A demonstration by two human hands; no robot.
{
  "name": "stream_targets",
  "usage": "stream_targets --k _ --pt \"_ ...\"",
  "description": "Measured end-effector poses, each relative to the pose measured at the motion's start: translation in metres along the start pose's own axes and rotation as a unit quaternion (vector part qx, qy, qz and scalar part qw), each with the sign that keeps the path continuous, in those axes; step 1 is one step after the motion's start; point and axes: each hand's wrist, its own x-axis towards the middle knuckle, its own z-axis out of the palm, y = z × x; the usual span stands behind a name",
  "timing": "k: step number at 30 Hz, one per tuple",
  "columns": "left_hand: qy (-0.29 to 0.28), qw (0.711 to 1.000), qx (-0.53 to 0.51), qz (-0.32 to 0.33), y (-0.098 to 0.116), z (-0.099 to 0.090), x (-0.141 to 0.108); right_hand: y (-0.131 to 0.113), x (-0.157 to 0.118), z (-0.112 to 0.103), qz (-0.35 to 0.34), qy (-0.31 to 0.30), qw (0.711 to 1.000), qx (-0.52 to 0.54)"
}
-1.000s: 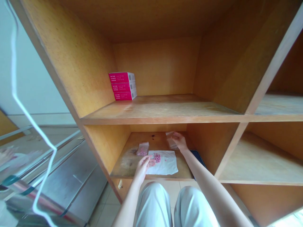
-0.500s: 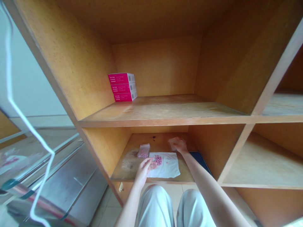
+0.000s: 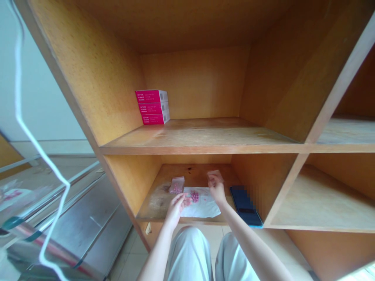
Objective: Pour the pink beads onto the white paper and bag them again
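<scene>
On the lower shelf lies a white sheet (image 3: 202,207) with a small pile of pink beads (image 3: 195,196) on it. My left hand (image 3: 176,205) is at the sheet's left edge, beside the beads, its fingers curled; what they hold, if anything, is too small to tell. Behind the sheet, my right hand (image 3: 216,186) has its fingers together on a clear plastic bag (image 3: 217,174). Another clear bag with pink beads (image 3: 177,185) rests on the wood behind my left hand.
A dark blue tray-like object (image 3: 246,207) lies right of the sheet. Pink boxes (image 3: 152,107) are stacked on the upper shelf (image 3: 205,134). A white cable (image 3: 43,158) hangs at the left, before metal rails. My knees are below the shelf edge.
My right hand has drawn back slightly toward the left, uncovering more of the dark blue object. My left hand remains by the beads. The view has shifted a little.
</scene>
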Motion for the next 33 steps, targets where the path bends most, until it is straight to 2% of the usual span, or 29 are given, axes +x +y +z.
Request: stream_targets --k 4,7,11,15,18,21,24,26,29,33 --pt "0.011 0.999 -0.040 -0.011 -0.001 -0.004 0.003 -0.003 -0.037 0.004 0.090 -0.012 0.995 0.045" --pt "0.007 0.998 -0.066 -0.015 -0.002 -0.008 0.005 0.002 -0.047 0.005 0.128 -0.029 0.990 0.055" --pt "0.016 0.994 -0.103 -0.024 -0.005 -0.014 0.010 0.007 -0.045 0.007 0.129 -0.039 0.989 0.058" --pt "0.032 0.989 -0.137 -0.039 -0.005 -0.019 0.014 0.004 -0.042 0.003 0.095 -0.044 0.994 0.029" --pt "0.043 0.985 -0.161 -0.050 -0.003 -0.020 0.015 -0.002 -0.038 -0.010 0.036 -0.045 0.998 -0.032" --pt "0.048 0.982 -0.179 -0.049 -0.001 -0.021 0.015 -0.008 -0.034 -0.027 -0.020 -0.039 0.985 -0.166" --pt "0.047 0.980 -0.185 -0.049 0.000 -0.021 0.015 -0.013 -0.031 -0.038 -0.019 -0.026 0.952 -0.305" --pt "0.046 0.980 -0.186 -0.053 -0.001 -0.022 0.016 -0.013 -0.031 -0.042 -0.013 -0.019 0.933 -0.360" --pt "0.046 0.980 -0.187 -0.056 -0.001 -0.021 0.016 -0.012 -0.033 -0.043 0.000 -0.022 0.920 -0.392" --pt "0.046 0.980 -0.186 -0.057 0.000 -0.020 0.016 -0.005 -0.034 -0.043 0.025 -0.034 0.921 -0.388"
